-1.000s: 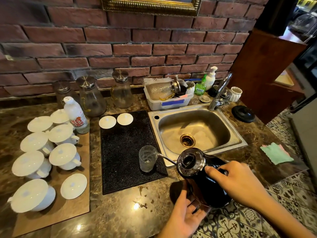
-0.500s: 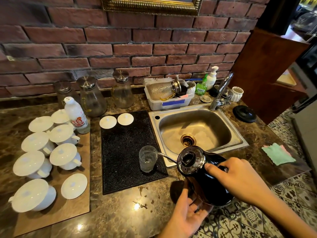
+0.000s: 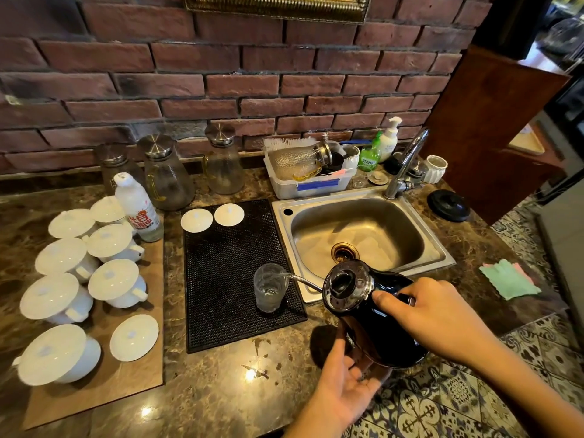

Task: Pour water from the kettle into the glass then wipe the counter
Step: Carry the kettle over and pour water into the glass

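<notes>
Head view: right hand (image 3: 433,314) was clamped around the handle of the black kettle (image 3: 376,324), which was tilted left. Its thin spout (image 3: 303,281) reached over the rim of the glass (image 3: 270,287). The glass stood upright at the near right corner of the black mat (image 3: 227,279), partly filled. Left hand (image 3: 344,384), fingers open, cupped the kettle's base from below. Green cloth (image 3: 508,279) lay on the counter (image 3: 221,390), right of the sink (image 3: 357,229).

We see the black kettle (image 3: 376,317) tilted left in front of the sink (image 3: 360,238), its thin gooseneck spout over the rim of the clear glass (image 3: 270,287), which stands upright, partly filled, left of the sink
</notes>
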The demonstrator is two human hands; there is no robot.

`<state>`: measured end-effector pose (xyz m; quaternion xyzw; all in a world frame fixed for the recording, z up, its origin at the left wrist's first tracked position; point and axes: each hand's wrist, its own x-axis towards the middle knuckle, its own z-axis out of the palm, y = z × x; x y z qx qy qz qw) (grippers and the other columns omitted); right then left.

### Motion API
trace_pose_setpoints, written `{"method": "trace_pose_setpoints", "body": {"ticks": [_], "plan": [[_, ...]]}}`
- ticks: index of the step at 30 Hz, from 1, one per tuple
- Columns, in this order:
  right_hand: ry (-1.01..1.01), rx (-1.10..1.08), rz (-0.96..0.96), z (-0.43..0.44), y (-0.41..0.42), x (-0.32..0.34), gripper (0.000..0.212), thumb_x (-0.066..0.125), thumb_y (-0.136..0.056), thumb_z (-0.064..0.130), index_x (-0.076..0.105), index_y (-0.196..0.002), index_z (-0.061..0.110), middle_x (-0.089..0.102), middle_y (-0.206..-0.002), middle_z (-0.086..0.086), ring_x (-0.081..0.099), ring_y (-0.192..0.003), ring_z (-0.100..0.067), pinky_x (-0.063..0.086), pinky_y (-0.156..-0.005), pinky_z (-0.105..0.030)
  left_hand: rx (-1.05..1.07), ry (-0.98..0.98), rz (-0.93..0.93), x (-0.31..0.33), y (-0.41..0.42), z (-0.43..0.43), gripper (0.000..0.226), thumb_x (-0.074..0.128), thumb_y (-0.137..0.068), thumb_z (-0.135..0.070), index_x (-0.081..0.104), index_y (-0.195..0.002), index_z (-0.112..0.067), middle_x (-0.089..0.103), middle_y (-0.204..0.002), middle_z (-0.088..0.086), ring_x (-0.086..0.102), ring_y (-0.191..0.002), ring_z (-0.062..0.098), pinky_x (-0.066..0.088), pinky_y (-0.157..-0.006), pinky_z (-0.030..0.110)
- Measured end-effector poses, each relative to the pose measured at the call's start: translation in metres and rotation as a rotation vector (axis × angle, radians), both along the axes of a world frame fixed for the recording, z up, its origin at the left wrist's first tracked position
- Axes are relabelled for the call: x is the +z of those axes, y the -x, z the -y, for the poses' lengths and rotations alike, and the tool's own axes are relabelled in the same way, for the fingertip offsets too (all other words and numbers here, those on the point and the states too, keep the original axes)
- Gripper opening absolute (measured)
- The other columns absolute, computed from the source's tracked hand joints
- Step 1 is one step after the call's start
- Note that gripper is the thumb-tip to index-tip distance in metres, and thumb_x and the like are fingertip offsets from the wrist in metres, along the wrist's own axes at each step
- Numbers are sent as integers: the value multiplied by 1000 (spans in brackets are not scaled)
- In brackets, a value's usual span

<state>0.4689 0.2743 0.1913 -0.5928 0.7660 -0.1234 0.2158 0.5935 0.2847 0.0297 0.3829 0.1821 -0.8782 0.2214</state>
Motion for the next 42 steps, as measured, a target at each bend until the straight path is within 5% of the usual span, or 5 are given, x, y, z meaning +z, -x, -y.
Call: {"method": "trace_pose_setpoints", "body": {"ticks": [10,16,23,35,42], "plan": [[21,42,15,5,-2,9,54,59,-85,57,53,-38,32,42,-30,11,44,-31,-4,35,-41,-18,48,-19,-68,5,1,-2,55,58,-98,-37,57,-124,11,72,-106,36,63,-106,48,54,-80,59],[11,43,-57,8,-2,7,66,57,-83,62,37,-41,16,39,-32,3,42,-32,-8,25,-38,-22,56,-2,-71,8,2,-3,57,53,-101,-40,54,-128,9,64,-126,31,60,-117,45,55,-78,57],[-9,41,-81,12,-4,12,65,54,-82,65,47,-44,12,47,-34,2,46,-34,-7,31,-40,-25,43,-4,-71,12,3,-2,63,54,-100,-42,50,-135,10,56,-138,31,54,-127,43,52,-83,56],[-25,49,-96,16,-6,15,63,57,-82,63,42,-43,16,39,-30,4,40,-28,-5,29,-41,-25,67,5,-113,21,2,-6,74,80,-73,-39,60,-125,10,65,-126,31,62,-117,45,60,-80,54],[-36,73,-117,18,-7,20,63,54,-80,65,41,-44,15,42,-35,2,42,-34,-8,32,-43,-29,128,-2,-125,14,6,-8,57,66,-91,-41,60,-126,4,75,-106,28,64,-114,41,56,-87,58]]}}
